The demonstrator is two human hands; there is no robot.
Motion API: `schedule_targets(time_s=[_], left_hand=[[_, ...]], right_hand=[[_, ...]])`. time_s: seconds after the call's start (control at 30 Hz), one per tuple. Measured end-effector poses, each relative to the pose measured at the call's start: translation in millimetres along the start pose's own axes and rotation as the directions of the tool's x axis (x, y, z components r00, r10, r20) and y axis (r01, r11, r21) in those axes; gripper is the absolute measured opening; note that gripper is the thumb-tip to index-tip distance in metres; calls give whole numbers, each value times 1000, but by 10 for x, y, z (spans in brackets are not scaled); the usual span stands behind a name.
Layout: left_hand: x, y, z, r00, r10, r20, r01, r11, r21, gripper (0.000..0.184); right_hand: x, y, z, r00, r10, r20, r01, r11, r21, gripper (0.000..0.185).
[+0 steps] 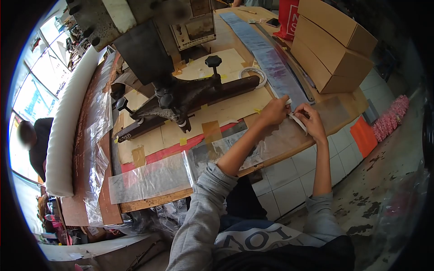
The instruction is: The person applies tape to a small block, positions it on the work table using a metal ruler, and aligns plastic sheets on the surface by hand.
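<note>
L hand [276, 112] is closed, fingers curled in on a bit of white at the fingertips; R hand [313, 123] has thumb & fingers pinched tog. on a white strip [298, 122], just beside it. Can't tell if both grip the same pc. Strip is between the hands, over the surface [348, 99] near its R edge, prob. held close in so the fingertips can work it finely. Blue strip [266, 54] lies flat, lengthwise, near end by the hands, likely for easy reach. White ring [253, 69] sits at the bar's [226, 93] tip, apart from the hands. Film [153, 178] lies along the near edge w/ tan tape [211, 131] by it, maybe to keep layers put. Box [316, 58] stands off to the R, prob. out of the way.
</note>
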State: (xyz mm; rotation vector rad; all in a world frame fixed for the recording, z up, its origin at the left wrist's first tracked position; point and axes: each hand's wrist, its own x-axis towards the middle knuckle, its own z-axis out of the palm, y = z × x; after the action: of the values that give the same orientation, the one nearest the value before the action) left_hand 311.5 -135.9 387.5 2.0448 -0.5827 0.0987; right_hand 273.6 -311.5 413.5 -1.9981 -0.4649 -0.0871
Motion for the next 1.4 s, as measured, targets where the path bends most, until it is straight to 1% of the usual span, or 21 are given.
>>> schedule_targets(time_s=[0.13,0.23,0.33,0.43,0.53,0.57,0.63,0.67,0.7,0.73,0.77,0.83,0.93,1.03,1.07,1.13,1.23,1.27,1.3,1.37,1.4], left_hand=[[-29,51,-24,1000,2,15,-2,999,-33,18],[-23,62,-20,1000,-5,22,7,996,-84,19],[-17,65,-4,1000,4,2,-4,993,-122,16],[-24,52,36,999,11,-31,-15,991,-132,14],[-7,-68,28,996,21,-86,-27,997,-70,15],[6,-118,33,994,28,-103,-32,999,-39,15],[-6,-91,-12,996,47,-78,-53,995,-81,17],[-35,-79,-27,997,52,-64,-58,993,-104,17],[-69,-54,-42,995,60,-81,-67,995,-78,18],[-103,-31,-44,993,70,-95,-75,996,-53,19],[-129,-10,-45,991,82,-104,-86,996,-27,20],[-104,-59,-25,995,76,-65,-82,993,-86,20],[-110,-55,-37,993,100,-57,-107,985,-137,19],[-137,20,-71,992,103,-74,-112,984,-139,17],[-145,46,-84,992,96,-79,-106,985,-136,16],[-134,58,-96,988,116,-103,-128,984,-121,15],[-144,83,-96,987,106,-118,-120,985,-120,12],[-147,92,-101,988,97,-123,-112,986,-123,11],[-150,94,-97,984,114,-139,-132,983,-128,11],[-152,105,-97,974,150,-171,-174,976,-133,11],[-142,110,-97,974,144,-175,-167,978,-123,11]], right_hand=[[5,58,-60,997,65,41,-69,991,114,4],[2,60,-91,990,120,72,-136,949,286,4],[14,134,-118,993,89,71,-110,920,376,6],[17,173,-146,991,99,94,-132,870,475,9],[-28,196,-289,990,115,-84,-4,611,792,8],[-74,181,-364,974,170,-152,2,662,749,8],[-191,42,-546,917,264,-299,-5,756,654,9],[-254,33,-632,892,247,-378,-25,863,504,10],[-326,45,-730,865,218,-451,-59,939,339,11],[-416,87,-837,837,176,-518,-105,981,164,12],[-526,240,-967,819,154,-553,-105,987,121,14],[-689,497,-1147,778,97,-621,-101,994,29,17],[-801,446,-1111,732,106,-673,-255,959,-127,20],[-858,369,-1007,718,-16,-696,-271,914,-301,22],[-901,375,-1025,706,57,-706,-428,829,-361,20],[-992,366,-1082,645,189,-741,-686,571,-452,17],[-1146,253,-1031,658,192,-728,-701,508,-501,18],[-1177,297,-992,685,47,-727,-605,593,-532,18],[-1180,348,-940,688,-104,-718,-493,660,-567,19],[-1196,360,-912,707,-153,-690,-456,648,-610,16],[-1163,240,-891,735,-50,-677,-530,580,-618,14]])
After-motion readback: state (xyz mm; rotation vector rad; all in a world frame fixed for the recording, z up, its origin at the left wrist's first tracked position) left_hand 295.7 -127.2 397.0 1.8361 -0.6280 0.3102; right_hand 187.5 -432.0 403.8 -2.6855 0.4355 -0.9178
